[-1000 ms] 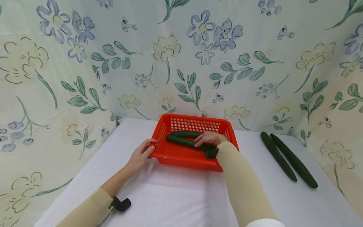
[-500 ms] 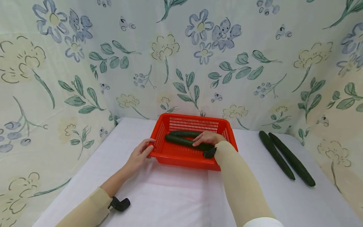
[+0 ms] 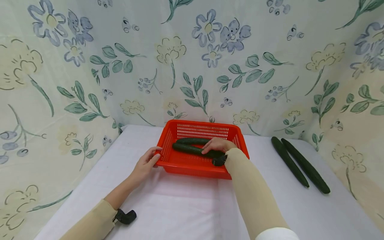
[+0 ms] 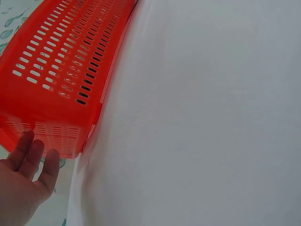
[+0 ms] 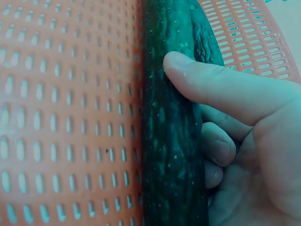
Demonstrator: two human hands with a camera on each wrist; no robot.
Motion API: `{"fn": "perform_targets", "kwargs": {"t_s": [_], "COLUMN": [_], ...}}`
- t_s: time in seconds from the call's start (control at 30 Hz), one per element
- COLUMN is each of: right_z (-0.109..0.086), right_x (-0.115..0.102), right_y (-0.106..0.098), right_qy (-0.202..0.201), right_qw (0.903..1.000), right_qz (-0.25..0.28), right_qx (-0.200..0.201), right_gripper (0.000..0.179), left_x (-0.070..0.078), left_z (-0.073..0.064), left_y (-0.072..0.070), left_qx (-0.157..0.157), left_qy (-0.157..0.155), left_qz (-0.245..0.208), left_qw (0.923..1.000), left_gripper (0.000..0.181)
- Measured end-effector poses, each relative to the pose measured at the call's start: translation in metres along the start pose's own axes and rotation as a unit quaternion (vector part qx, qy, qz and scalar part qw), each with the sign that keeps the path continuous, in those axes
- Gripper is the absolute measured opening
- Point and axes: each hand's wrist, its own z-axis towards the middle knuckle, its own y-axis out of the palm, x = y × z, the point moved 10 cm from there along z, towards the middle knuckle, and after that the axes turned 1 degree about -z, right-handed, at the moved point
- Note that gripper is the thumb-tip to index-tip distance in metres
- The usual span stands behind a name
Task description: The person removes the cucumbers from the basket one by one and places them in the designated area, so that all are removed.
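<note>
A red slotted plastic basket (image 3: pixel 192 167) stands on the white cloth, with two dark green cucumbers lying in it. My left hand (image 3: pixel 144 162) holds the basket's left end at the rim; in the left wrist view several of its fingers (image 4: pixel 28 155) lie against the outer end wall, the thumb out of sight. Inside the basket, my right hand (image 3: pixel 220 145) grips the nearer cucumber (image 3: pixel 187 149) toward its right end. The right wrist view has the thumb on top of that cucumber (image 5: pixel 171 141) and fingers curled at its side. Just behind lies the other cucumber (image 3: pixel 190 141), partly hidden.
Two more long cucumbers, one (image 3: pixel 289 161) and another (image 3: pixel 306 165), lie side by side on the white tablecloth (image 3: pixel 186 206) at the right. A flower-patterned curtain (image 3: pixel 192 66) hangs right behind the basket and along both sides.
The head view has turned slightly, so the scene sits a little farther left. Both hands keep their places on the basket and the cucumber.
</note>
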Motion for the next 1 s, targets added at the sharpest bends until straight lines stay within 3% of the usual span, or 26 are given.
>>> {"fn": "perform_targets", "kwargs": {"t_s": [0.67, 1.0], "right_z": [-0.007, -0.013], "right_x": [-0.014, -0.036], "right_y": [-0.004, -0.026], "right_qy": [-0.027, -0.034], "right_qw": [0.9993, 0.9991], "right_qz": [0.021, 0.019], "right_qx": [-0.011, 0.013], "right_gripper": [0.031, 0.034], "left_x": [-0.002, -0.003], "left_z": [0.003, 0.001], "left_y": [0.0, -0.001], "left_qx": [-0.002, -0.003], "left_qy": [0.008, 0.011], "left_qz": [0.001, -0.003], "left_qw": [1.0, 0.9999], "left_gripper": [0.04, 0.039]}}
